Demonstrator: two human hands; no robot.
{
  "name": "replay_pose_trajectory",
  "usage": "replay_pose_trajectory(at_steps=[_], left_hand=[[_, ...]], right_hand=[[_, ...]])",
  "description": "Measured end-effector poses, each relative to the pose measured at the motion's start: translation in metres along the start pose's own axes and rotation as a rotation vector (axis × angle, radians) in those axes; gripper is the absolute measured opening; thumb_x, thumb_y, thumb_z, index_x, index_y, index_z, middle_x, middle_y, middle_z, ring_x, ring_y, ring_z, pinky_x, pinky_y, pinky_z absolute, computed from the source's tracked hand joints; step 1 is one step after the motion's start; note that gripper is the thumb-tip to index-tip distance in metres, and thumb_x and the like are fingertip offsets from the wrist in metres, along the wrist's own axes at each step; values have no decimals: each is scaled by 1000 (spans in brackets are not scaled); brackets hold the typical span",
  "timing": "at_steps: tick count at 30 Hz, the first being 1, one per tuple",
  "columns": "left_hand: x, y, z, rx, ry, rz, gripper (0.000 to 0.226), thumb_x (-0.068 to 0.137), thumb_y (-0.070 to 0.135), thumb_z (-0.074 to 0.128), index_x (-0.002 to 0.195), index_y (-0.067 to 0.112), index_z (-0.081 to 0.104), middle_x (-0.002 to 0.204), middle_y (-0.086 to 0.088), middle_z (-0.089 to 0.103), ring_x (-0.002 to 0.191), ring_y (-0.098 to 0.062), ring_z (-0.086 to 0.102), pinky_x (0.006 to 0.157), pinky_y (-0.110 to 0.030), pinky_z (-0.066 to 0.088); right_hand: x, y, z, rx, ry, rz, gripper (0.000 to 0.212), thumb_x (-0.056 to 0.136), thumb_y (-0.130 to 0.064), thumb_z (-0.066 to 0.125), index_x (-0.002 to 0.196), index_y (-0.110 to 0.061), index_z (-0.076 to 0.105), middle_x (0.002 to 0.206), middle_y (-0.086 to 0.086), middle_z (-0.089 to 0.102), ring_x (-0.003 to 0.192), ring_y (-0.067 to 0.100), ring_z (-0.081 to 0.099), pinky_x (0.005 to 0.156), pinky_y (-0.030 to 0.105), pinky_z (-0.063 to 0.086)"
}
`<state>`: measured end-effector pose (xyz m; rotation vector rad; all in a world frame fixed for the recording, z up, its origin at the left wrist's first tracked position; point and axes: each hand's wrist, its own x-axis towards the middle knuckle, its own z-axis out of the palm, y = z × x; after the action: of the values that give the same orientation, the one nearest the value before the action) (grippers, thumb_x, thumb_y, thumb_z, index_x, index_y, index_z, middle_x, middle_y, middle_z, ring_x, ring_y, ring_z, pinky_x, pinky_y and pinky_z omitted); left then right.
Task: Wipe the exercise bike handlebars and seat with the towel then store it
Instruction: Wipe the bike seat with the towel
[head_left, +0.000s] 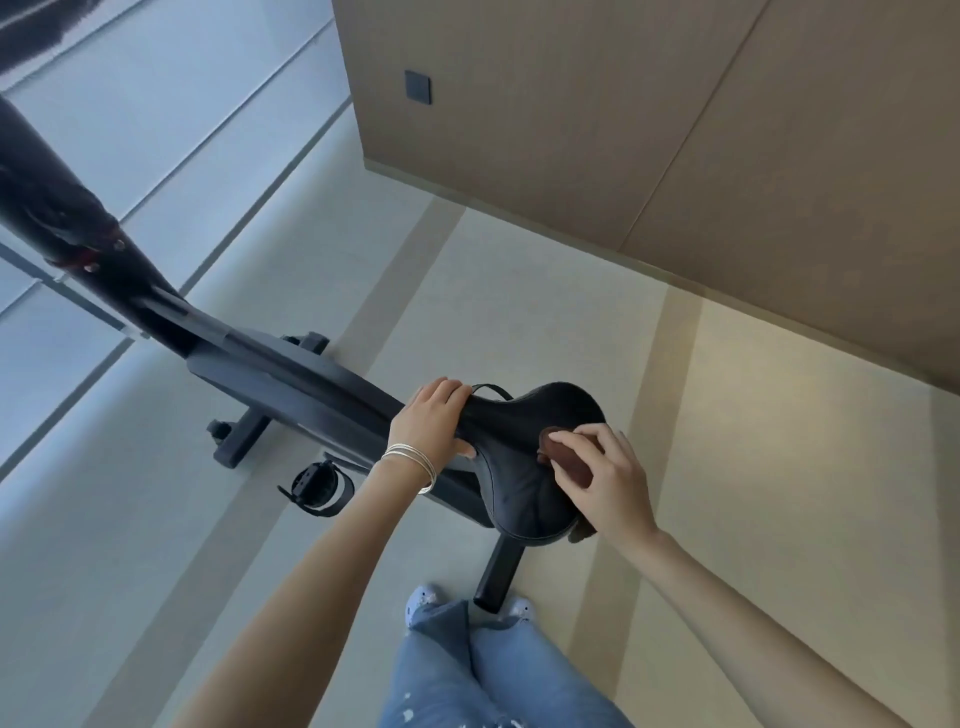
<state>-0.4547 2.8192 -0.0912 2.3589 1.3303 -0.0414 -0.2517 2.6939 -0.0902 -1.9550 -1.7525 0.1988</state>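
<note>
The black exercise bike seat (511, 483) sits in the middle of the view, its narrow nose pointing left. My left hand (431, 421) grips that nose, fingers curled over its top and thumb under it. My right hand (608, 478) holds a small brown towel (569, 457) bunched under its fingers and presses it on the wide rear part of the seat. A corner of the towel hangs below the seat's right edge. The handlebars are not clearly in view; only the dark front column (62, 208) shows at the upper left.
The bike frame (291, 374) runs up-left from the seat, with a pedal and strap (314, 486) below it and base feet (241, 436) on the pale floor. A tan wall panel (649, 130) stands behind. My jeans and shoes (467, 649) are right by the rear foot (498, 571).
</note>
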Motion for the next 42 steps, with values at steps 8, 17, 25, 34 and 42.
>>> replay_pose_trajectory(at_steps=[8, 17, 25, 34, 42], left_hand=[[-1, 1, 2, -18, -17, -35, 81, 76, 34, 75, 143, 17, 33, 148, 0, 36, 143, -20, 22, 115, -31, 22], [1, 0, 1, -41, -6, -58, 77, 71, 35, 78, 136, 19, 42, 140, 1, 44, 136, -20, 33, 103, -36, 39], [-1, -7, -1, 5, 11, 48, 77, 72, 44, 76, 136, 19, 42, 138, 1, 48, 129, -20, 41, 92, -38, 47], [23, -29, -18, -14, -169, 220, 64, 70, 42, 77, 123, 19, 50, 119, 0, 60, 109, -27, 54, 84, -44, 51], [27, -38, -29, -31, -227, 261, 65, 71, 31, 77, 128, 26, 47, 120, 2, 62, 107, -29, 58, 82, -40, 51]], right_hand=[[93, 12, 12, -50, -145, 271, 27, 81, -32, 63, 107, -28, 64, 102, 6, 63, 98, 32, 59, 76, 35, 47], [90, 12, 16, -49, -92, 286, 28, 79, -32, 62, 107, -28, 65, 100, 6, 64, 96, 31, 59, 77, 33, 46], [-3, -26, 13, -33, 152, 237, 27, 74, -23, 67, 101, -22, 69, 94, 1, 64, 85, 25, 60, 69, 33, 53], [-62, -64, 39, -102, 389, 328, 26, 78, -22, 62, 103, -15, 68, 98, 10, 64, 88, 28, 58, 80, 25, 45], [5, -91, 56, -303, 197, 232, 25, 75, -24, 64, 100, -20, 68, 95, 4, 65, 82, 25, 59, 65, 29, 52]])
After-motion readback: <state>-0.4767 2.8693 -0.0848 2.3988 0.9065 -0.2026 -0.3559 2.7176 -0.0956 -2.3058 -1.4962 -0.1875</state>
